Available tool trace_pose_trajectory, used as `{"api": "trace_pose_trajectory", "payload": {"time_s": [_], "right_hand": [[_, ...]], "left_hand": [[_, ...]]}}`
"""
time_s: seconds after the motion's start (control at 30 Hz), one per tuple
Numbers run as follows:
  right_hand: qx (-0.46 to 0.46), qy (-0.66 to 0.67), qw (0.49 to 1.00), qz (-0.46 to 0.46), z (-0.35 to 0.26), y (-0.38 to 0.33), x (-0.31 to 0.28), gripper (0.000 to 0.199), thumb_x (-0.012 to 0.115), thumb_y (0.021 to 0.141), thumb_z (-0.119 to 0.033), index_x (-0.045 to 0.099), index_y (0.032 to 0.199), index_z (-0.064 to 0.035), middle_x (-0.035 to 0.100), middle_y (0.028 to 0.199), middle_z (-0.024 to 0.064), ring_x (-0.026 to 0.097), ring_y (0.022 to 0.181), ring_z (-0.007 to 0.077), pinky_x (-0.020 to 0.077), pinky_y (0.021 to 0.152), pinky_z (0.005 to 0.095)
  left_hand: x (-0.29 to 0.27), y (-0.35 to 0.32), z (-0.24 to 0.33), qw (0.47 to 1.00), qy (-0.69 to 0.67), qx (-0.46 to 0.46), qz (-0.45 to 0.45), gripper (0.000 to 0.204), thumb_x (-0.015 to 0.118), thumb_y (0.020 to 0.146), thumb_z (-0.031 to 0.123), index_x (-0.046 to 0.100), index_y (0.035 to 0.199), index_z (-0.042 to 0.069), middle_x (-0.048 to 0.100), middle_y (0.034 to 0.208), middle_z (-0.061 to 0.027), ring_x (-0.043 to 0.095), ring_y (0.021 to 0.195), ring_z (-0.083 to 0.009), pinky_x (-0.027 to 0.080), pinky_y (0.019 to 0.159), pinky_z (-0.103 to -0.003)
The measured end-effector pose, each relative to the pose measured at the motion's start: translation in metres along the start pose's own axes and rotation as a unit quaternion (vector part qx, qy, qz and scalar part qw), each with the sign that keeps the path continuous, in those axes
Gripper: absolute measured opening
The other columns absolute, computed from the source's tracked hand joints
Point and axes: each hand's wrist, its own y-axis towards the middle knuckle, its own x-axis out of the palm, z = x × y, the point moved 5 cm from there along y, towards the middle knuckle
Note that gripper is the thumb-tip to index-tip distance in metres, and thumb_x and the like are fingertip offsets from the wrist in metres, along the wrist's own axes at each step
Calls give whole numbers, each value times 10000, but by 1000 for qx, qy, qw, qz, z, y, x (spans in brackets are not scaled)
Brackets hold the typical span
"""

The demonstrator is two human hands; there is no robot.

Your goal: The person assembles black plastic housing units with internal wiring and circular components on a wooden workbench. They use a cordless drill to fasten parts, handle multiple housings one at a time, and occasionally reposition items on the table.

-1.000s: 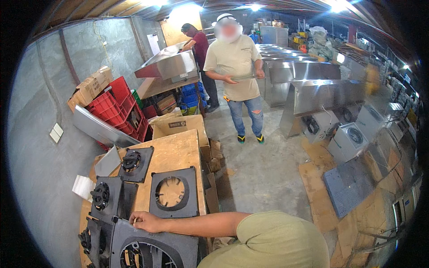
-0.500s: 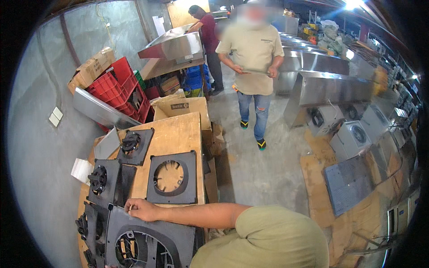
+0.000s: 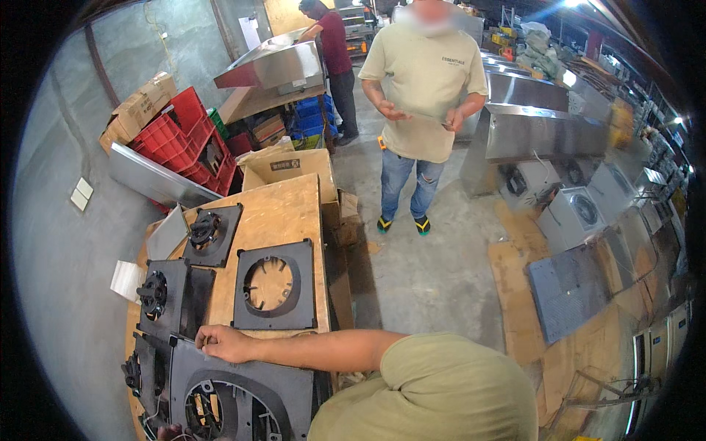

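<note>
At the lower left, a black square fan panel (image 3: pixel 287 378) with a large round opening stands on the wooden table. My right arm reaches across from the right, and my right hand (image 3: pixel 226 344) is closed at the panel's far left corner, fingers curled against its edge. Whether a small part is also between the fingertips is too fine to tell. Of my left hand (image 3: pixel 173 432) only a blurred bit shows at the lower edge, beside thin wires (image 3: pixel 154 419); its fingers are mostly hidden. Another black square panel (image 3: pixel 298 287) lies flat just beyond my right forearm.
More black panels with fan motors (image 3: pixel 153 294) line the table's (image 3: pixel 290 209) left side. Behind it are a cardboard box (image 3: pixel 294 167) and red crates (image 3: pixel 176 136). A person in a beige shirt (image 3: pixel 423 81) stands in the aisle; another (image 3: pixel 340 51) works farther back. Metal hoods (image 3: pixel 544 136) stand at right.
The person in the beige shirt has stepped nearer and now stands with both feet side by side. My view has shifted slightly. My right hand stays at the panel's corner; wires now show at the lower left.
</note>
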Motion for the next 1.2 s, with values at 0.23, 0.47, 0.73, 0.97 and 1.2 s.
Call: {"api": "trace_pose_trajectory", "payload": {"time_s": [0.23,0.47,0.73,0.97,1.2], "right_hand": [[26,5,1000,-4,-9,-3,0,165,596,890,-56,582,1050,-22,582,861,2,514,752,76,426,654,252],[12,-6,1000,-4,-6,-1,0,142,586,896,-49,579,1036,-28,567,844,-3,495,733,63,418,638,249],[23,-30,999,-2,-2,-3,-1,138,581,903,-58,578,1039,-31,558,825,-7,491,705,68,423,619,256],[29,-151,988,7,-17,-7,-5,195,591,917,-123,606,1094,-43,630,918,41,583,840,128,493,735,314],[133,-68,989,5,-11,-14,-9,179,619,910,-117,619,1073,-43,627,945,14,554,863,56,466,781,233]], "left_hand": [[-9,4,-20,991,-70,-62,-96,509,424,1003,508,599,954,32,630,735,-89,604,614,-188,497,547,-273],[-20,-3,-17,910,-385,-135,-77,464,475,955,600,573,863,155,549,655,13,494,516,-151,447,488,-310],[-19,-4,-16,820,-533,-171,-124,396,442,985,495,611,1016,138,634,912,-46,597,802,-218,507,690,-381],[12,-2,23,801,-519,-39,-296,341,389,1061,199,489,1356,61,584,1057,-103,602,900,-215,559,786,-317],[18,-6,5,918,-381,-93,66,463,482,1007,470,502,1332,142,545,970,-24,499,852,-152,437,756,-331]]}}
